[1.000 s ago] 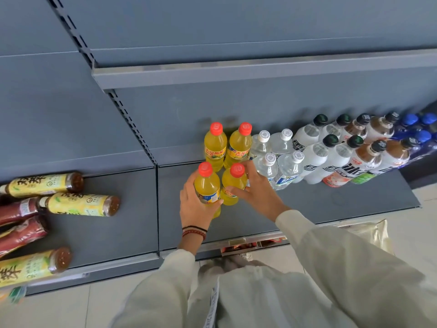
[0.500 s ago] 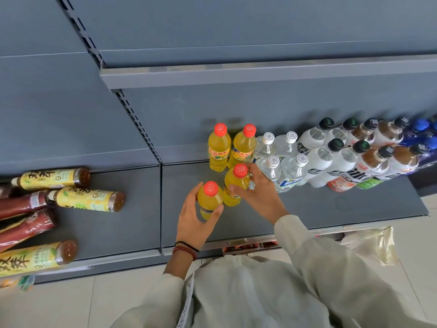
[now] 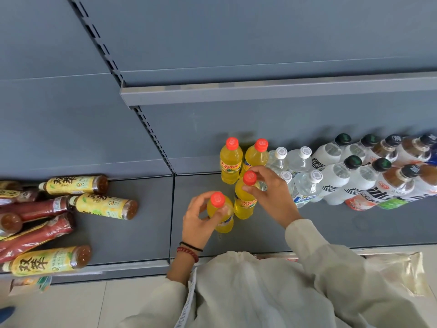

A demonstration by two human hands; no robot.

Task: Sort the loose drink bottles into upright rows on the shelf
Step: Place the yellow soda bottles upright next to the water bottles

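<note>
drink bottles (image 3: 338, 183): sorted stock stands upright in two rows along the right bay of the shelf (image 3: 331, 230); loose stock lies flat in the left bay.
left hand (image 3: 201, 223): fingers curled round the front-left juice bottle (image 3: 224, 226) at its shoulder, gripping it under the red cap.
right hand (image 3: 272, 197): pinches the neck of the front-right juice bottle (image 3: 244, 205), which stands just before the back pair (image 3: 230, 164).
step in hand: i judge it to be the squaring of the second yellow row; the front-left juice bottle sits forward of its line, and i cannot tell whether its base is down.
next move: push it back, level with its neighbour and upright; a high grip could tip it.
juice contents: yellow drink, filled nearly to the neck, caps on.
water bottles (image 3: 305, 188): clear liquid, white caps, upright.
white bottles (image 3: 331, 152): cloudy pale drink, dark caps, upright.
brown bottles (image 3: 390, 176): tea-coloured drink, dark caps, upright.
lying tea bottles (image 3: 106, 205): yellow labels, brown drink, on their sides, unsorted.
lying red bottles (image 3: 35, 209): red wrap, contents hidden, on their sides.
</note>
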